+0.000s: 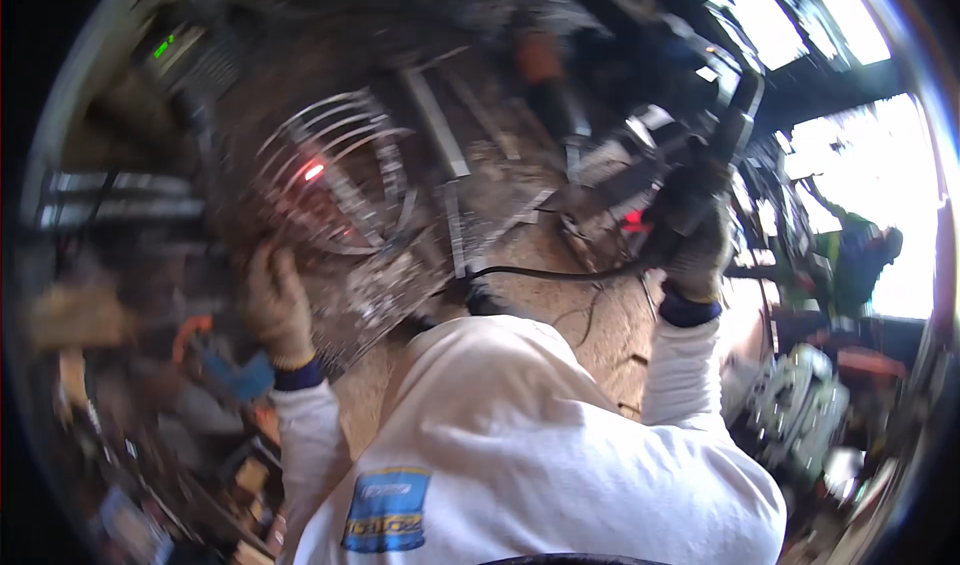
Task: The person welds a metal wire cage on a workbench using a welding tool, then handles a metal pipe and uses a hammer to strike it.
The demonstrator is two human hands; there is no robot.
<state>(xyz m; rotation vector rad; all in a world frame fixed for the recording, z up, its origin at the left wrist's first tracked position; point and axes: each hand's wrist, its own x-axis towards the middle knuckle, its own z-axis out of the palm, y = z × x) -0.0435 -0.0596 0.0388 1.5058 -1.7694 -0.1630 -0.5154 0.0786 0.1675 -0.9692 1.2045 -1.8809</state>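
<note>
On the cluttered bench left of centre lies a round cage of thin curved metal bars. A small spot on one of its bars glows red-orange. My left hand, in a light work glove, is at the cage's near left edge. Motion blur hides whether its fingers touch the cage or hold anything. Away to the right, my right hand, also gloved, is wrapped round a dark hand tool. From this tool a black cable runs left towards the bench edge. The exact kind of tool is too blurred to tell.
Flat metal bars lie across the bench beside the cage. A machine with a green display stands at the far left. An orange-and-black tool sits at the back. Right of me, another person is near bright windows.
</note>
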